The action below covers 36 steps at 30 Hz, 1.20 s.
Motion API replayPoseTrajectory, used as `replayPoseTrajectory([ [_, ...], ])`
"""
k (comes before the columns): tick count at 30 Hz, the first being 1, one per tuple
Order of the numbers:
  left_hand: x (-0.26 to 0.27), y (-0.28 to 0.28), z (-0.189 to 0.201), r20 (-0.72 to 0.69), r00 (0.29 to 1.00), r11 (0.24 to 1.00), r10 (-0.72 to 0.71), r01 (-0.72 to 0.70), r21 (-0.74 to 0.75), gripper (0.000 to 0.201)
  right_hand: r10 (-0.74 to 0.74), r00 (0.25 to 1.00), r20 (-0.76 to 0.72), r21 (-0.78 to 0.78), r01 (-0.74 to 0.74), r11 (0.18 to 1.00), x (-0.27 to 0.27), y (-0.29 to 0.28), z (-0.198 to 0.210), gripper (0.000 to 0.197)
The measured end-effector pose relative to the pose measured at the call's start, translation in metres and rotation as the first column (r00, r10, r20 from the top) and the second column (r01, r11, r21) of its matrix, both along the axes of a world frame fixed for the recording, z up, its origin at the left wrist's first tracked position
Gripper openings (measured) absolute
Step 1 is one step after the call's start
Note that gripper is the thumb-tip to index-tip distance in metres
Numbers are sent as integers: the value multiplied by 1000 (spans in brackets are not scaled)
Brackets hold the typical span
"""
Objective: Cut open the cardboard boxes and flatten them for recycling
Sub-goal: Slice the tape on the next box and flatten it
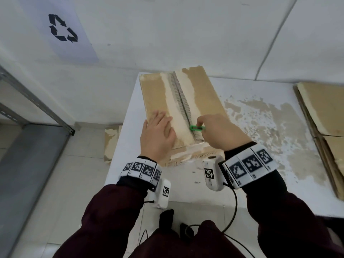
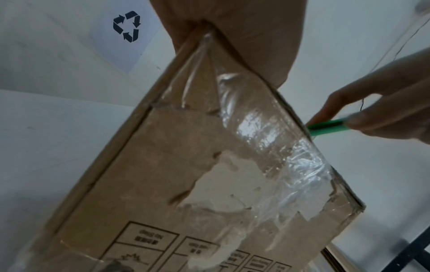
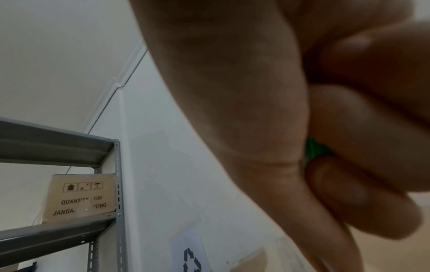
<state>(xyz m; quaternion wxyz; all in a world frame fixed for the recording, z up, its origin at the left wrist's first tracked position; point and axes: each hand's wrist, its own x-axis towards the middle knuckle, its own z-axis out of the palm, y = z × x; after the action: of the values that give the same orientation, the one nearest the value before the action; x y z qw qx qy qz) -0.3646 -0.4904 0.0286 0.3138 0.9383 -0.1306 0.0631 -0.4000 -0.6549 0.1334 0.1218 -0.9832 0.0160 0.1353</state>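
Observation:
A brown cardboard box (image 1: 202,94) lies on the white table (image 1: 214,185), its top seam running away from me, with torn paper strips beside the seam. My left hand (image 1: 158,131) presses flat on the near left flap, fingers straight. My right hand (image 1: 214,131) pinches a small green cutter (image 1: 197,128) at the near end of the seam. From the left wrist view I see the box's taped near side (image 2: 209,174), the green cutter (image 2: 328,127) at its top edge, and the right hand's fingers (image 2: 384,114) round it. Only a green sliver of the cutter (image 3: 314,149) shows among curled fingers in the right wrist view.
A stack of flattened cardboard (image 1: 323,116) lies at the table's right edge. Another cardboard piece (image 1: 111,142) leans on the floor left of the table. A grey metal shelf (image 1: 33,112) stands at left, holding a printed carton (image 3: 81,197). A recycling sign (image 1: 62,27) hangs on the wall.

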Motion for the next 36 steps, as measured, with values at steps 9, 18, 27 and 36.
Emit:
replayPoseTrajectory([
  [9,-3,0,1,73,997,987,8,-19,156,33,-31,999,27,75,29,997,-50,-15,-7,28],
  [18,-6,-4,6,135,866,843,-482,415,343,45,-156,988,13,267,147,953,-65,-23,-22,25],
  [27,9,-19,12,100,844,798,-526,450,401,37,-182,983,28,426,153,892,-83,-36,-36,38],
  [36,20,-22,7,38,862,854,-505,493,170,41,-213,977,9,434,188,881,-79,-38,-46,36],
])
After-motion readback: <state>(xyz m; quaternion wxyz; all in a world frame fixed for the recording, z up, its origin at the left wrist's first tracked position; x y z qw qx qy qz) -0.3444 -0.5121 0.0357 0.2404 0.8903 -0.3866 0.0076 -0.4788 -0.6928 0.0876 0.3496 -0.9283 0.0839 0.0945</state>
